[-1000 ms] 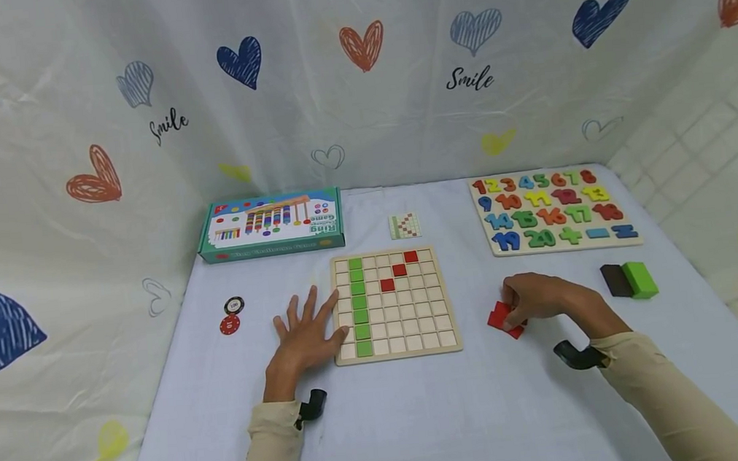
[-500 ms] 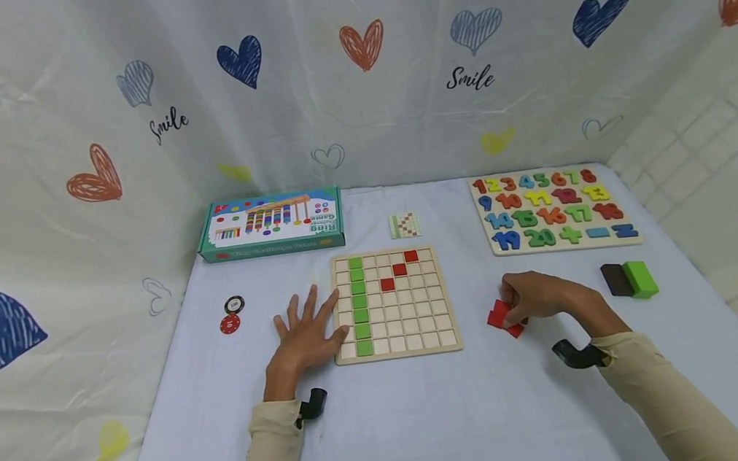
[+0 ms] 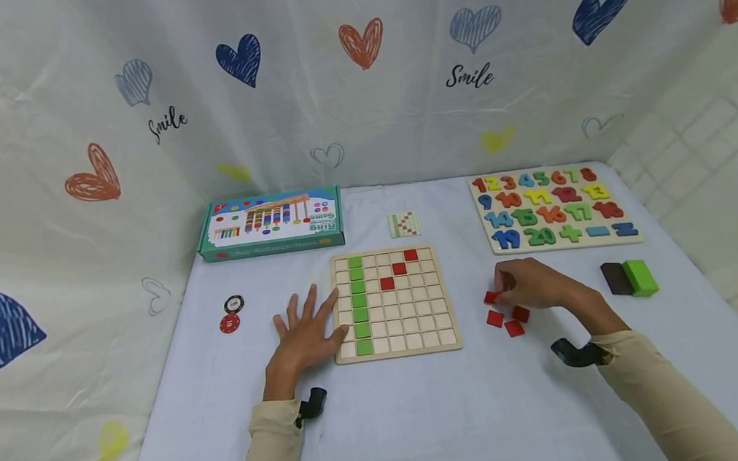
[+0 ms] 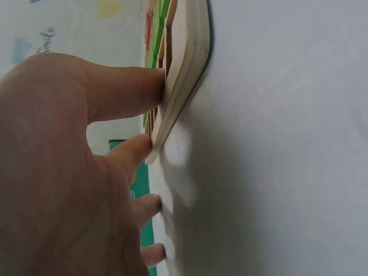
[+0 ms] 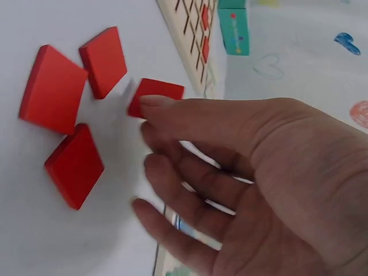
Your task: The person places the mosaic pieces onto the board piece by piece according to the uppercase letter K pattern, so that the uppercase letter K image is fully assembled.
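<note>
Meanwhile right hand (image 3: pixel 532 286) touches a red tile (image 3: pixel 490 297) (left hand (image 3: pixel 305 331) steadies grid board (image 3: pixel 398 352)).

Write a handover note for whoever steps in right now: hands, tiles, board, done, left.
Left hand: open, flat on the table, fingers against the board edge.
Right hand: open, one fingertip on a red tile; three more loose red tiles lie beside it, right of the board.
Done: a green column of seven, three red tiles on a diagonal.
Left: four loose red tiles; most cells are bare.
</note>
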`<move>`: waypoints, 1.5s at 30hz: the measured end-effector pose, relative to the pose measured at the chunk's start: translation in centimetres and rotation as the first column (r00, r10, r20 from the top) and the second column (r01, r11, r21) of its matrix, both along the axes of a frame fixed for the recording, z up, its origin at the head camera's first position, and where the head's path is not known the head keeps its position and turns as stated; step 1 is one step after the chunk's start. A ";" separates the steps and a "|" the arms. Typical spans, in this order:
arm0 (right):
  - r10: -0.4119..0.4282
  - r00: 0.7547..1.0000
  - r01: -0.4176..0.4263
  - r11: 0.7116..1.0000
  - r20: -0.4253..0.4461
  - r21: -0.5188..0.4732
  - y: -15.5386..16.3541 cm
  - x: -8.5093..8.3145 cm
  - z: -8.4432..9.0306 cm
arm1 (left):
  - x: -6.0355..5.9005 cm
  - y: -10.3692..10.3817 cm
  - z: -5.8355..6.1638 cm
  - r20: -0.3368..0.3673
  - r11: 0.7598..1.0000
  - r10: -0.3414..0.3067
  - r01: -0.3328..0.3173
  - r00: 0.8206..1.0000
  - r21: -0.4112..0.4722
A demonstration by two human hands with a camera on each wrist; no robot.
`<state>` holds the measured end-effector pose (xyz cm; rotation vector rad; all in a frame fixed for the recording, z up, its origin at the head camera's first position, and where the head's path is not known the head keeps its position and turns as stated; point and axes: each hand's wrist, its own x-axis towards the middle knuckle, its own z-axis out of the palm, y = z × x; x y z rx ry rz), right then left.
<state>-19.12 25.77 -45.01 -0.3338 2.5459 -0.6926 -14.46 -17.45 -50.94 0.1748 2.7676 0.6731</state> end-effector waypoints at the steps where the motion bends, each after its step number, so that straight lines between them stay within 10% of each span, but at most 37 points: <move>1: 0.001 1.000 -0.001 1.000 -0.019 -0.020 -0.2 -0.1 0.0 | 0.0 0.0 0.0 0.001 1.000 0.000 0.000 1.000 -0.001; 10: 0.023 0.979 -0.060 0.983 -0.203 -0.175 -5.1 -1.3 0.1 | -0.2 0.0 0.0 0.005 1.000 0.003 -0.003 1.000 -0.004; 25: 0.125 0.965 -0.187 0.943 -0.229 -0.275 -16.0 -2.9 -3.5 | -0.3 -0.1 -0.3 0.018 1.000 0.000 0.000 1.000 0.001; 45: 0.107 0.965 -0.155 0.969 -0.240 -0.191 -18.2 -3.0 -4.2 | -0.2 0.0 -0.1 0.020 1.000 -0.003 0.003 1.000 -0.009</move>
